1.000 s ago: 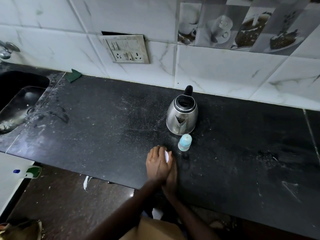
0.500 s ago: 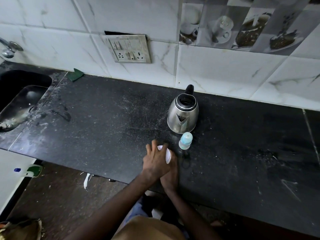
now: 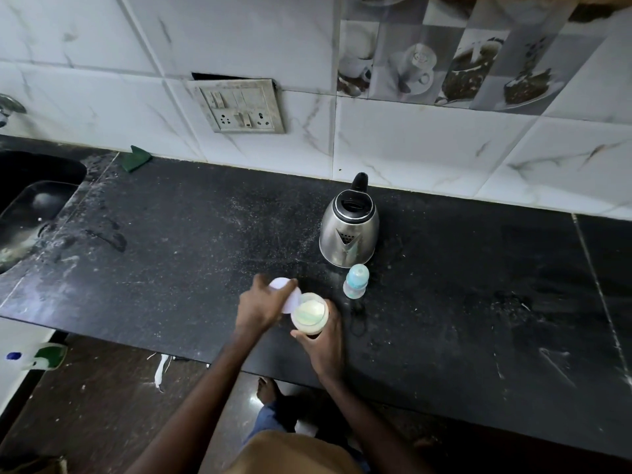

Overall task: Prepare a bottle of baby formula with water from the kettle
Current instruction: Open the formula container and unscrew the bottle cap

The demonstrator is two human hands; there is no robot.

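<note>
Fingers of the left hand [image 3: 263,306] pinch a flat, round white lid [image 3: 286,294], tilted, its edge just beside the rim of the tub [image 3: 309,314]. Fingers of the right hand [image 3: 323,347] curl round that tub and hold it upright over the near part of the desk [image 3: 478,285]. Whether it rests on the desk cannot be told. Its mouth is uncovered and shows pale yellowish powder.

Under the arms lies a dark brown floor [image 3: 85,405]. The desk is black stone, dull, scratched and dusted with pale specks.

Just beyond the tub stands the bottle [image 3: 355,281], small and clear-bodied, with a light blue domed cap. Just behind it sits the kettle [image 3: 349,234], rounded brushed steel with a black rim and handle, spout toward the camera. Any print on tub or bottle is too small to read.

At far left a dark sink [image 3: 27,213] is let into the desk. A green scrap [image 3: 136,158] lies at the foot of the wall [image 3: 427,148], which is white marbled tile with a grimy switch plate [image 3: 241,106] and grey picture tiles [image 3: 444,63] of cups.
</note>
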